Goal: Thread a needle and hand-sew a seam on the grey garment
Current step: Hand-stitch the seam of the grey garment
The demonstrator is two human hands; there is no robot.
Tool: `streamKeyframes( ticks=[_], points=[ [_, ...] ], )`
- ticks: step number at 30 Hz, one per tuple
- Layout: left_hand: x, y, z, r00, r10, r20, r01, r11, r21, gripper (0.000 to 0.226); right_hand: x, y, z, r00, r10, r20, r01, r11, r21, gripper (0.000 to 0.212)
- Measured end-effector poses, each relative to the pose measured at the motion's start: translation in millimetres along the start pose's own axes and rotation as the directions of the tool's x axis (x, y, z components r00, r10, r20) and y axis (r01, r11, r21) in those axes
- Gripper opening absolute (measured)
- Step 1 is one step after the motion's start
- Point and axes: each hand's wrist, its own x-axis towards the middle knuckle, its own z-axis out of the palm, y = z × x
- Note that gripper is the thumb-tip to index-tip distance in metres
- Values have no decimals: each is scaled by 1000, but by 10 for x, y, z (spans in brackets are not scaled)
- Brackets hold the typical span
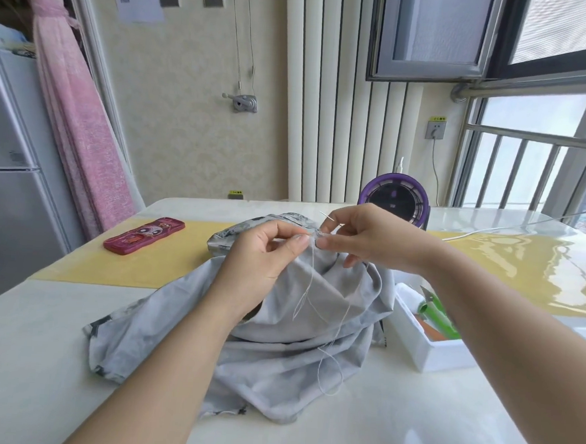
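The garment lies in a heap on the desk, with its upper edge lifted between both hands. The left hand pinches a fold of the cloth, thumb and forefinger closed on it. The right hand is just beside it, and its fingers are closed on the needle.

The needle sits at the top of the fold, at the right fingertips and a little to the right of the left thumb, so the right hand is the nearer one. Its long axis is slanted, from low right to high left, and the free end points up and away from the person. Which end is the sharp one I cannot tell.

The thread hangs from the fold in a loose loop over the cloth. I judge that the next pull should follow this axis, while the left hand keeps the fold steady.
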Motion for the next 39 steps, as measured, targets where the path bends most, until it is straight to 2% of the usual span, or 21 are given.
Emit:
streamKeyframes(
  ticks=[3, 6, 10, 13, 15, 21, 27, 33, 36, 39],
  points=[
    [2, 61, -33, 997, 64, -38, -59, 990, 124, 11, 16, -50, -2, 998, -52, -33, 53, 998, 36, 13],
    [30, 170, -94, 981, 186, -56, -160, 939, 305, 10, 10, -187, 14, 974, -145, -176, 154, 987, 35, 12],
    [98, 256, -207, 931, 359, -64, -275, 806, 525, 8, -9, -382, 12, 911, -209, -355, 216, 976, -21, 17],
    [90, 267, -242, 881, 468, -63, -335, 713, 617, 9, -12, -470, 25, 859, -241, -452, 246, 968, -49, 19],
    [55, 242, -249, 865, 497, -69, -348, 693, 631, 10, -13, -486, 47, 845, -244, -476, 240, 968, -70, 21],
    [-48, 133, -266, 857, 506, -97, -365, 728, 580, 17, -19, -397, 87, 882, -169, -440, 153, 986, -72, 15],
    [-81, 89, -368, 846, 531, 49, -446, 655, 609, 3, -39, -388, 78, 899, -156, -409, 136, 988, -78, 21],
    [-86, 72, -378, 881, 469, -60, -315, 679, 663, 26, -35, -376, 86, 903, -152, -402, 130, 988, -81, 21],
    [-75, 66, -357, 893, 439, -98, -274, 703, 656, 27, -37, -373, 83, 903, -150, -403, 127, 988, -83, 21],
    [-76, 71, -312, 902, 425, -77, -286, 721, 632, 22, -37, -366, 77, 901, -148, -409, 126, 989, -81, 21]
  ],
)
